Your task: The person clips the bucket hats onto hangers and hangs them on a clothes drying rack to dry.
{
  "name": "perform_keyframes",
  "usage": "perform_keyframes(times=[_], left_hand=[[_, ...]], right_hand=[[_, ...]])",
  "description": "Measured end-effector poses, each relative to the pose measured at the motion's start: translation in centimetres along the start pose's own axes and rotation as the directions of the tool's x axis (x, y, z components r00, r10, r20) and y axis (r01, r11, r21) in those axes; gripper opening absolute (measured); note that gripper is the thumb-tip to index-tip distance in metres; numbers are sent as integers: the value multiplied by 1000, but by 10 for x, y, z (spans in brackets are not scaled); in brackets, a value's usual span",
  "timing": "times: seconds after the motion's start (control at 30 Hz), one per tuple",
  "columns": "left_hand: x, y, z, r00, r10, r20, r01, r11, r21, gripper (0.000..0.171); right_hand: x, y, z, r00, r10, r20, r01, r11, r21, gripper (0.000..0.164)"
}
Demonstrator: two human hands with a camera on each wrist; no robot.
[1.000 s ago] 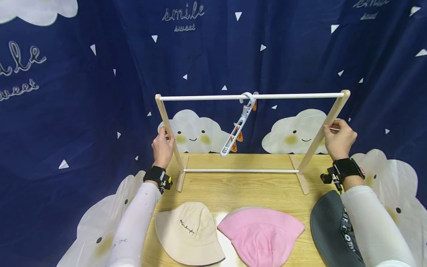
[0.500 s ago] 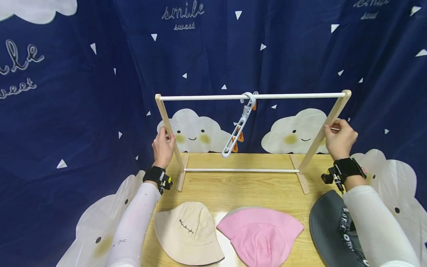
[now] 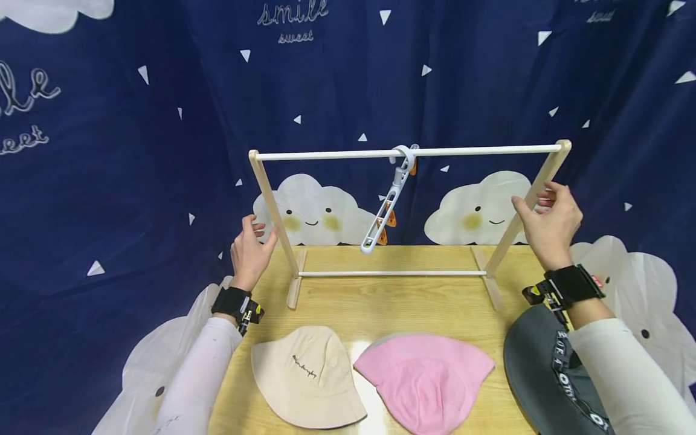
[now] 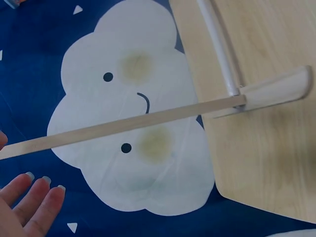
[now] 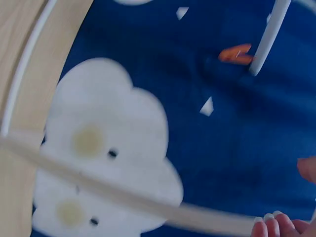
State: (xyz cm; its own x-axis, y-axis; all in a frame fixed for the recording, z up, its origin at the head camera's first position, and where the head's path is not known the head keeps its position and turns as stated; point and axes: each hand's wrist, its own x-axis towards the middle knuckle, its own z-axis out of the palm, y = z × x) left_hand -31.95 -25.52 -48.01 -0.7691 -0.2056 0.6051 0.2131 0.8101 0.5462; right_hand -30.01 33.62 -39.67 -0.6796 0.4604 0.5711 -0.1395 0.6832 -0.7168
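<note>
A small rack with wooden legs and a white top rail (image 3: 326,155) stands at the back of the table. From the rail hangs a pale blue clip hanger (image 3: 388,202) with orange clips (image 3: 388,219). My left hand (image 3: 251,252) is beside the left wooden leg (image 3: 274,211), thumb and fingers spread apart, holding nothing; the left wrist view shows its fingers (image 4: 42,202) apart from the leg. My right hand (image 3: 551,226) is at the right wooden leg (image 3: 524,208), thumb and fingers parted. In the right wrist view its fingertips (image 5: 269,224) lie close by that leg.
On the wooden table (image 3: 380,302) in front of the rack lie a beige bucket hat (image 3: 307,377), a pink bucket hat (image 3: 426,380) and a dark grey hat (image 3: 544,368), partly behind my right sleeve. A low white crossbar (image 3: 391,273) joins the legs. A dark blue curtain (image 3: 337,78) hangs behind.
Both hands have let go of the rack's legs. The left hand has moved outward to the left and its fingers have spread; the right hand's fingers have opened. Rack and hats stay put.
</note>
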Motion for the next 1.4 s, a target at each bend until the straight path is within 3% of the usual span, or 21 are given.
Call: perform_keyframes(times=[0.23,0.37,0.5,0.67,0.9,1.23,1.4], left_hand=[[-20,-11,-17,998,-7,58,5,1000,21,55],[-36,-17,-24,986,-44,158,32,997,76,61],[-57,-23,-30,960,-91,264,63,992,112,68],[-86,-32,-36,929,-139,342,109,988,107,69],[-123,-46,-45,862,-228,452,184,973,140,68],[-173,-48,-45,799,-365,478,335,930,151,73],[-195,-48,-49,784,-432,445,404,900,162,77]], right_hand=[[-31,-35,17,987,-96,131,79,988,129,61],[-48,-54,26,966,-122,226,75,976,205,63],[-59,-70,32,951,-165,261,90,957,276,62],[-69,-84,38,929,-236,285,139,937,321,59],[-88,-98,49,908,-284,310,157,913,377,57],[-118,-120,68,880,-316,355,150,894,423,53],[-134,-129,81,865,-344,365,155,875,458,52]])
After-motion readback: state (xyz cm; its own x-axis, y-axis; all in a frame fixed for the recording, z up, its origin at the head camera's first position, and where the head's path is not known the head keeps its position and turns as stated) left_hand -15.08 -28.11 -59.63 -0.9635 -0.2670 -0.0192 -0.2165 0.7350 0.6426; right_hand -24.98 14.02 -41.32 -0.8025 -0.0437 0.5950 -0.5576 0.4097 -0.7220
